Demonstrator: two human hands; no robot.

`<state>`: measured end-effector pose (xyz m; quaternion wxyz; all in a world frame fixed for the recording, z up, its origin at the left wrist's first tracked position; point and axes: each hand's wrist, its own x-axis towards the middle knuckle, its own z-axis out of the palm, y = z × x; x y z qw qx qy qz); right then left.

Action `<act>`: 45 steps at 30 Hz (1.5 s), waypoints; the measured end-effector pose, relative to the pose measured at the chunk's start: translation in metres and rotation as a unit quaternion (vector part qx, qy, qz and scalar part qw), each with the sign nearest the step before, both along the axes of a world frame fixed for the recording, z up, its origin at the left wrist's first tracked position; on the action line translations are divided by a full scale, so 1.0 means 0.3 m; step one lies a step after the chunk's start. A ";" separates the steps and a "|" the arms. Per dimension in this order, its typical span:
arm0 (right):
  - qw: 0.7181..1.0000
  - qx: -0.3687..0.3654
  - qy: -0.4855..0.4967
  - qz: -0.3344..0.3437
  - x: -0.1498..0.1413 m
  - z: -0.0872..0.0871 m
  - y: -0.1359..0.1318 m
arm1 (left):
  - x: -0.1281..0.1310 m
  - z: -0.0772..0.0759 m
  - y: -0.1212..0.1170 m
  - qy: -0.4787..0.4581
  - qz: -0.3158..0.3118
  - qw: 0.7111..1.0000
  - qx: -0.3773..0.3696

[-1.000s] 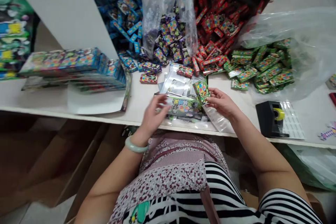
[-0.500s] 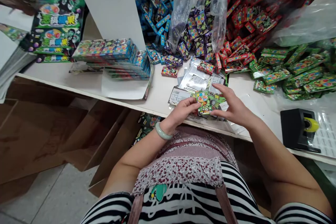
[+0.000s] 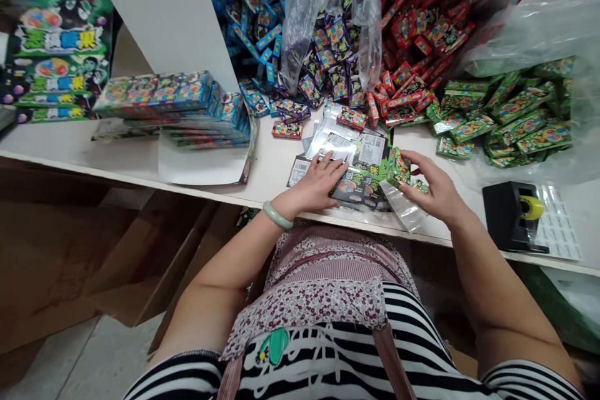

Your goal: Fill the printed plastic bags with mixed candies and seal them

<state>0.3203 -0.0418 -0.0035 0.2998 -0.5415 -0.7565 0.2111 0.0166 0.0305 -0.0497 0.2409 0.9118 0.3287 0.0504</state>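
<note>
My left hand (image 3: 317, 187) lies with fingers spread on a flat printed plastic pouch (image 3: 360, 190), dark with bright lettering. Between the thumb and fingers of my right hand (image 3: 435, 190) is a small green candy box (image 3: 397, 167), held just above the pouch's right side. A bit of another green box shows by my right thumb; whether I grip it too I cannot tell. Beyond my hands, other pouches lie overlapped, some silvery, with a small red box (image 3: 352, 118) on top. A clear plastic flap (image 3: 407, 207) sticks out below my right hand.
Piles of small blue (image 3: 262, 37), purple (image 3: 338, 53), red (image 3: 422, 44) and green boxes (image 3: 520, 112) line the back. Stacked boxes (image 3: 159, 97) stand on the left beside green printed packs (image 3: 60, 44). A black tape dispenser (image 3: 509, 215) sits at right. Cardboard cartons (image 3: 56, 256) are below.
My left hand has let go of the green box and now rests flat on the pouch. My right hand has taken the box off to the right. The whole view has shifted.
</note>
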 end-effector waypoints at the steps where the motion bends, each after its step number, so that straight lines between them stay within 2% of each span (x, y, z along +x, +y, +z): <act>1: 1.000 -0.001 0.008 0.014 -0.009 -0.008 -0.006 | 0.001 0.002 0.002 -0.003 -0.004 1.000 0.010; 4: 0.998 0.012 0.011 0.055 -0.059 -0.015 -0.012 | -0.009 0.021 -0.003 -0.049 0.003 0.998 0.047; 7: 0.996 0.040 -0.036 0.071 -0.104 -0.005 -0.001 | -0.035 0.050 -0.017 -0.091 0.012 0.993 0.080; 12: 0.987 0.079 -0.119 0.079 -0.110 0.003 -0.004 | -0.072 0.076 -0.039 -0.132 0.024 0.987 0.092; 19: 0.964 0.079 -0.194 0.166 -0.088 0.029 -0.035 | -0.072 0.048 -0.070 -0.113 0.002 0.989 0.097; 29: 0.963 0.074 -0.181 0.187 -0.104 0.070 -0.033 | -0.091 0.025 -0.101 -0.141 0.012 0.986 0.087; 34: 0.952 0.052 -0.179 0.241 -0.124 0.093 -0.028 | -0.108 0.022 -0.091 -0.139 0.033 0.983 0.115; 40: 0.952 0.041 -0.189 0.239 -0.120 0.114 -0.004 | -0.126 0.032 -0.091 -0.119 -0.001 0.985 0.127; 45: 0.959 0.058 -0.175 0.215 -0.133 0.090 0.021 | -0.103 0.026 -0.101 -0.152 -0.014 0.984 0.096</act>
